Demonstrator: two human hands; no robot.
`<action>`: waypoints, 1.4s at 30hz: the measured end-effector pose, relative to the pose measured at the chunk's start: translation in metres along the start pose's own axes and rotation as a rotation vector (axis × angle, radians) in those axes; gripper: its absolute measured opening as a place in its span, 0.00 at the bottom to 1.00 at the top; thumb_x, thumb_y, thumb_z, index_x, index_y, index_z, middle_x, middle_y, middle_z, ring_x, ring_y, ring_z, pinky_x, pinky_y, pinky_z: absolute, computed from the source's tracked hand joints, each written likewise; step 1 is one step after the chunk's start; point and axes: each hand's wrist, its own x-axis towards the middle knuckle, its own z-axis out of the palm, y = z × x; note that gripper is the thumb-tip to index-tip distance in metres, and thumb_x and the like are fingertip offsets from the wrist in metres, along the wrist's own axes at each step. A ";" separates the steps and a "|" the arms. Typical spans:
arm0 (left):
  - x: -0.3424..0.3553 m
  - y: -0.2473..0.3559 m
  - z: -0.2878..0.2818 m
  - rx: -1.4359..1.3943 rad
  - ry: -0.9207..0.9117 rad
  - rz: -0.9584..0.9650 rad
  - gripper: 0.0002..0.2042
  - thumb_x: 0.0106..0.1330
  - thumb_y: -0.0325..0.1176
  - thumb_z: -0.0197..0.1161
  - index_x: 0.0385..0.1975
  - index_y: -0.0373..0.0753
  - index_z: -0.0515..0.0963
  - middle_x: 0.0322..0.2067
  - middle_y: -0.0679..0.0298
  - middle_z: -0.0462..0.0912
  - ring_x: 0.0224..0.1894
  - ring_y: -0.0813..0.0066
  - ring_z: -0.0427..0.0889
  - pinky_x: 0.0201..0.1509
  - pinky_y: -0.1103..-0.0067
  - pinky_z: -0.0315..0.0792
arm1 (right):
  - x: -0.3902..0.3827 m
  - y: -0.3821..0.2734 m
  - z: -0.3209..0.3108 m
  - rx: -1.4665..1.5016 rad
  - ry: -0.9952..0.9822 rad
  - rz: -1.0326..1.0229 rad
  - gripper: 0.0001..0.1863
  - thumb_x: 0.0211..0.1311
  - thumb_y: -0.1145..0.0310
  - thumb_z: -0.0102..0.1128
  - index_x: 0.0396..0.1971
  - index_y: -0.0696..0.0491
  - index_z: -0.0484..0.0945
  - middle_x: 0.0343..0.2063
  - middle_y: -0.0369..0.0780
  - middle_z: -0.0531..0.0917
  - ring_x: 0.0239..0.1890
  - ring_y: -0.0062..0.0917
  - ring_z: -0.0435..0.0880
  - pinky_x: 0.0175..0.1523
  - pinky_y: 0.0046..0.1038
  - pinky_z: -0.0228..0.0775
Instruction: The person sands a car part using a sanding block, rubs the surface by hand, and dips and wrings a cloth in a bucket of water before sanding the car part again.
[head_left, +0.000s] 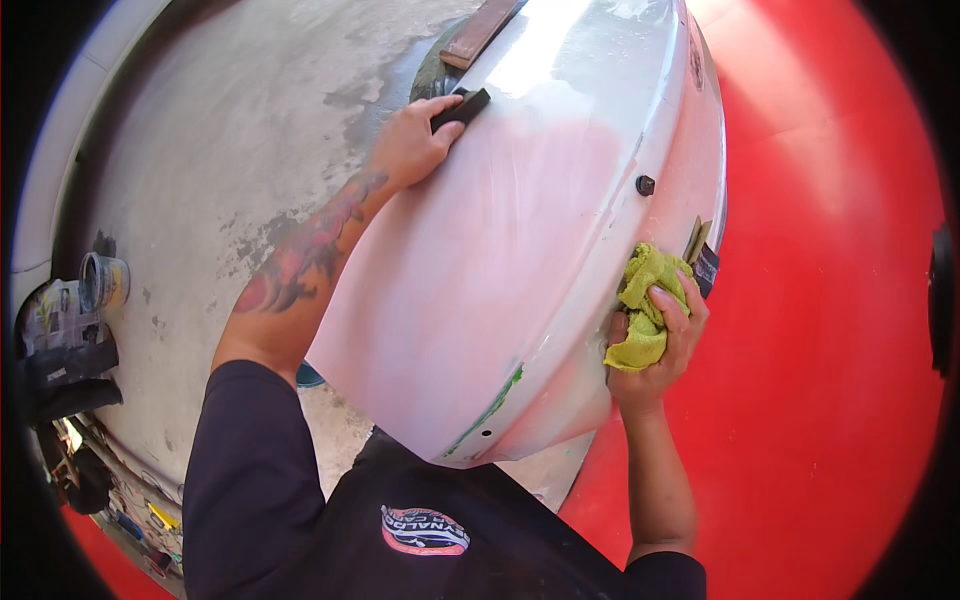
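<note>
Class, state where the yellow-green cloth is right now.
In the head view the yellow-green cloth sits right of centre, bunched in the right hand against the right edge of the pale body panel.

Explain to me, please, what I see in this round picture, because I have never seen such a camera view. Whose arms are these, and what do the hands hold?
The picture comes from a wide camera worn on a person's head, looking down, so straight edges bend near the rim. The two arms rising from the lower edge belong to that person. The left hand presses a small dark block on a large curved panel, white with pinkish patches. The right hand grips the panel's right edge and holds a crumpled yellow-green cloth. Below lies a grey concrete floor. On the far left stand a can and some tools. A big red surface fills the right side.
</note>
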 end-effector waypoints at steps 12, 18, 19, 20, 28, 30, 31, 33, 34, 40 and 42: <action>-0.074 0.008 -0.010 -0.127 -0.093 0.043 0.21 0.65 0.28 0.65 0.60 0.39 0.78 0.53 0.51 0.84 0.54 0.58 0.84 0.60 0.71 0.74 | -0.001 0.002 -0.009 -0.027 -0.054 -0.006 0.23 0.58 0.72 0.70 0.53 0.55 0.76 0.59 0.52 0.74 0.63 0.48 0.74 0.68 0.46 0.65; -0.011 -0.026 0.008 0.065 0.022 -0.024 0.20 0.67 0.37 0.64 0.59 0.46 0.80 0.50 0.51 0.85 0.52 0.51 0.84 0.57 0.66 0.76 | 0.001 0.005 -0.006 -0.036 -0.026 -0.003 0.26 0.50 0.72 0.76 0.51 0.53 0.78 0.57 0.53 0.75 0.58 0.47 0.76 0.63 0.44 0.69; -0.032 -0.020 0.004 0.027 0.000 -0.002 0.20 0.67 0.36 0.64 0.60 0.47 0.80 0.50 0.52 0.85 0.53 0.52 0.83 0.57 0.67 0.76 | 0.001 0.007 -0.009 -0.032 -0.023 -0.011 0.26 0.50 0.71 0.76 0.51 0.53 0.78 0.57 0.53 0.75 0.58 0.47 0.76 0.64 0.44 0.69; -0.063 -0.011 -0.002 -0.008 -0.037 0.039 0.21 0.66 0.32 0.64 0.60 0.44 0.79 0.50 0.52 0.85 0.53 0.55 0.84 0.59 0.69 0.75 | 0.001 0.010 -0.011 -0.042 -0.011 -0.017 0.26 0.50 0.71 0.76 0.51 0.52 0.78 0.57 0.53 0.75 0.58 0.47 0.76 0.64 0.45 0.69; -0.068 -0.035 -0.013 -0.097 -0.037 -0.032 0.21 0.65 0.33 0.65 0.59 0.42 0.80 0.51 0.52 0.84 0.53 0.55 0.84 0.58 0.69 0.75 | -0.001 0.003 -0.005 -0.003 -0.031 -0.007 0.26 0.52 0.72 0.74 0.53 0.52 0.77 0.56 0.52 0.75 0.59 0.47 0.75 0.65 0.45 0.68; -0.010 -0.047 0.002 -0.050 0.003 -0.057 0.20 0.68 0.34 0.64 0.61 0.43 0.79 0.45 0.53 0.88 0.45 0.66 0.86 0.53 0.74 0.76 | -0.003 0.001 -0.004 0.030 -0.034 0.004 0.26 0.52 0.72 0.74 0.53 0.52 0.77 0.57 0.52 0.75 0.59 0.47 0.75 0.65 0.45 0.67; -0.002 -0.044 0.009 -0.056 -0.004 -0.063 0.20 0.68 0.34 0.64 0.61 0.43 0.79 0.45 0.53 0.88 0.45 0.66 0.86 0.53 0.74 0.76 | -0.002 0.003 -0.006 -0.015 -0.039 0.003 0.26 0.52 0.73 0.73 0.53 0.53 0.77 0.57 0.52 0.75 0.59 0.47 0.75 0.65 0.45 0.67; -0.003 -0.041 0.008 -0.115 -0.026 -0.158 0.21 0.67 0.39 0.64 0.59 0.44 0.80 0.52 0.50 0.84 0.53 0.53 0.83 0.58 0.68 0.75 | -0.001 0.004 -0.007 -0.043 -0.050 0.007 0.26 0.52 0.74 0.72 0.53 0.53 0.77 0.57 0.51 0.75 0.59 0.47 0.75 0.66 0.45 0.67; -0.025 -0.052 0.006 -0.064 0.052 -0.023 0.20 0.67 0.36 0.63 0.59 0.43 0.79 0.49 0.50 0.84 0.52 0.52 0.83 0.58 0.70 0.74 | -0.001 0.004 -0.006 -0.023 -0.043 0.003 0.26 0.53 0.74 0.72 0.53 0.53 0.77 0.57 0.51 0.75 0.60 0.47 0.75 0.66 0.45 0.67; -0.283 -0.089 -0.060 -0.094 0.026 -0.207 0.21 0.64 0.25 0.63 0.59 0.36 0.78 0.53 0.51 0.82 0.57 0.58 0.80 0.66 0.70 0.69 | 0.000 0.009 -0.009 -0.040 -0.009 -0.008 0.25 0.53 0.75 0.72 0.53 0.54 0.77 0.56 0.51 0.75 0.58 0.47 0.75 0.64 0.46 0.67; -0.297 -0.080 -0.069 -0.078 0.049 -0.264 0.21 0.64 0.25 0.63 0.59 0.36 0.79 0.53 0.51 0.82 0.58 0.59 0.80 0.66 0.70 0.69 | 0.002 0.007 -0.010 -0.034 -0.024 -0.024 0.25 0.53 0.74 0.72 0.52 0.54 0.78 0.56 0.51 0.76 0.57 0.47 0.75 0.63 0.46 0.68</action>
